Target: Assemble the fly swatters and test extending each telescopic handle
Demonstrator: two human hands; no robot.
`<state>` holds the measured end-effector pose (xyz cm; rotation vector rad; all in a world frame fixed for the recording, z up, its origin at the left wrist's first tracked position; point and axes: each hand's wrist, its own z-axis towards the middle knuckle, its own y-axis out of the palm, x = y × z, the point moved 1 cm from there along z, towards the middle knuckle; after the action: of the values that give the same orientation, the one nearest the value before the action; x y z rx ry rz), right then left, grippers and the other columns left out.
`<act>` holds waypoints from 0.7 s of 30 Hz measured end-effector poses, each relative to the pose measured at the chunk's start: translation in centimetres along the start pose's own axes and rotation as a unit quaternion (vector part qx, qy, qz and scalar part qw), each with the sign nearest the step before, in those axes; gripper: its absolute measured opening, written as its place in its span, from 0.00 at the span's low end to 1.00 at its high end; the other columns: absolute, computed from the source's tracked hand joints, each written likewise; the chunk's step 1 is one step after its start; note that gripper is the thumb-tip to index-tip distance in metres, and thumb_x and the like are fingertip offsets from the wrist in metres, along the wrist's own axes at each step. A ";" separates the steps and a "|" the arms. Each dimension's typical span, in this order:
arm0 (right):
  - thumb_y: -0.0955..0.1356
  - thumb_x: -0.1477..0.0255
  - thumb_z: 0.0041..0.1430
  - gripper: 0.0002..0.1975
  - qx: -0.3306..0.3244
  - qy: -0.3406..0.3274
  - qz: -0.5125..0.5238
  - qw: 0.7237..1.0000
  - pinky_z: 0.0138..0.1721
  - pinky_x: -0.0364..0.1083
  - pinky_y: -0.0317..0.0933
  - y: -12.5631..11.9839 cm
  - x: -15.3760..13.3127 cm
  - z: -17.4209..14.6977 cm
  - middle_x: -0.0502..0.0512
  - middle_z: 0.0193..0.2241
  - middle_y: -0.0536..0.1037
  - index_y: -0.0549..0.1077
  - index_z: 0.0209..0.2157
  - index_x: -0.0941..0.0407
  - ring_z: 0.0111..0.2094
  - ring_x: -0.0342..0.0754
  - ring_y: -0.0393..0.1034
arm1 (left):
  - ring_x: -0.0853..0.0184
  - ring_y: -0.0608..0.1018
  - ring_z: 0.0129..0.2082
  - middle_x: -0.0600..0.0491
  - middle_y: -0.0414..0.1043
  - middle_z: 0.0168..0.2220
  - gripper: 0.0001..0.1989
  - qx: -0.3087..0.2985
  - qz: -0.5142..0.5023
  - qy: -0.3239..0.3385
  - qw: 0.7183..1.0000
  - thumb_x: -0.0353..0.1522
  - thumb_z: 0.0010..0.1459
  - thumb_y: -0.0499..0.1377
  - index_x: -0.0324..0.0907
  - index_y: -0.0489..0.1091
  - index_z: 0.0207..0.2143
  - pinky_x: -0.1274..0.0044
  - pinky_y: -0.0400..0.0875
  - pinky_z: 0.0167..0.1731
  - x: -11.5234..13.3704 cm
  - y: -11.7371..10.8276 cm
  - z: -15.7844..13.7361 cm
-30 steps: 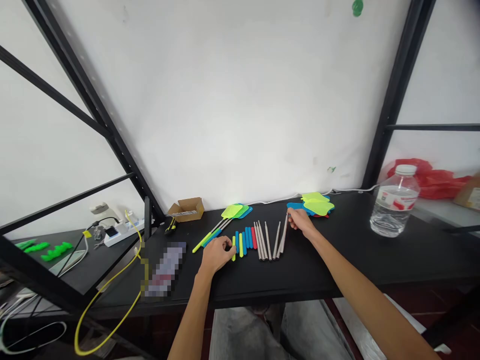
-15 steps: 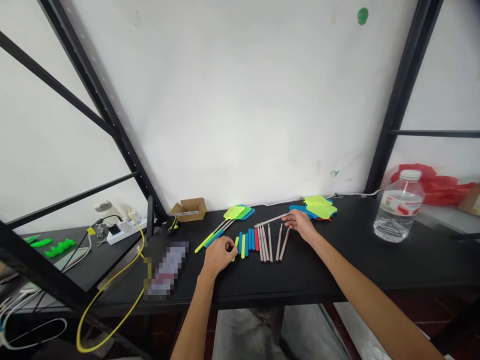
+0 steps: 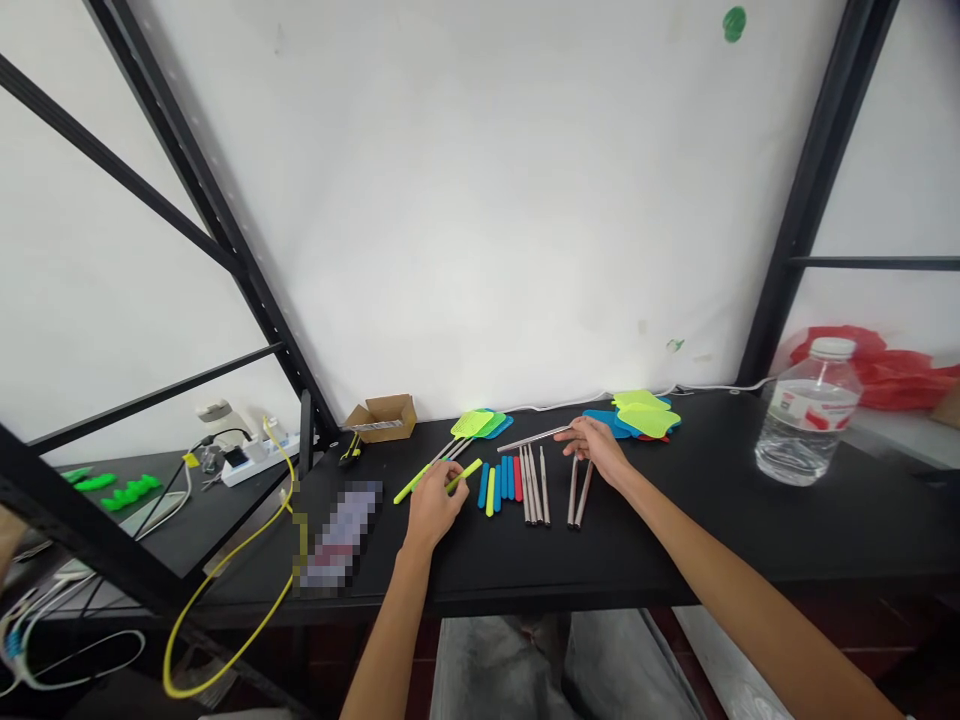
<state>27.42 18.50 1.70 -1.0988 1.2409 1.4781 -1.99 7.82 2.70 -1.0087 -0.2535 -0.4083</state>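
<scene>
My left hand (image 3: 437,502) is closed on a yellow-green handle grip (image 3: 469,470), lifted and tilted up to the right. My right hand (image 3: 598,447) pinches one end of a thin metal rod (image 3: 529,440), which points left. Between my hands lies a row of blue, yellow and red handle grips (image 3: 497,487). Several metal rods (image 3: 534,490) lie beside them, with two more rods (image 3: 579,495) just below my right hand. Fly swatters with yellow and blue heads (image 3: 475,424) lie beyond my left hand. Loose swatter heads (image 3: 646,418) are piled beyond my right hand.
A small cardboard box (image 3: 382,417) stands against the wall. A large water bottle (image 3: 810,410) is on the right. A pixelated flat object (image 3: 341,535) and a yellow cable (image 3: 247,645) are on the left. Black shelf posts (image 3: 814,190) rise at both sides.
My left hand has lifted the yellow-green grip from the left end of the row and turned it toward the rod. My right hand still holds the rod. The view has shifted slightly.
</scene>
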 end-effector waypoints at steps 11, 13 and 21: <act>0.64 0.62 0.54 0.11 -0.086 -0.014 -0.013 0.996 0.17 0.38 0.50 0.7 0.1 -0.3 0.56 0.31 0.82 0.61 0.32 0.54 0.21 0.44 0.73 | 0.65 0.73 0.37 0.52 0.71 0.36 0.06 -0.005 -0.031 0.064 0.997 0.30 0.59 0.52 0.44 0.68 0.35 0.75 0.67 0.37 0.5 -0.2 0.1; 0.65 0.61 0.54 0.11 -0.093 -0.016 -0.015 0.995 0.17 0.38 0.50 0.7 0.1 -0.4 0.57 0.31 0.82 0.61 0.31 0.54 0.21 0.44 0.73 | 0.65 0.73 0.38 0.52 0.71 0.36 0.06 -0.007 -0.032 0.070 0.997 0.30 0.59 0.52 0.44 0.68 0.35 0.75 0.67 0.38 0.6 -0.2 0.0; 0.65 0.62 0.55 0.11 -0.106 -0.025 -0.018 0.994 0.18 0.39 0.51 0.6 -0.1 -0.5 0.57 0.32 0.82 0.61 0.31 0.54 0.22 0.45 0.73 | 0.63 0.73 0.40 0.52 0.70 0.36 0.06 -0.008 -0.022 0.086 0.996 0.29 0.58 0.52 0.45 0.67 0.35 0.73 0.67 0.41 0.7 -0.1 0.0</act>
<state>26.86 17.96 1.92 -1.2096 1.0410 1.6274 -1.41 7.59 3.08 -0.9793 -0.1176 -0.5362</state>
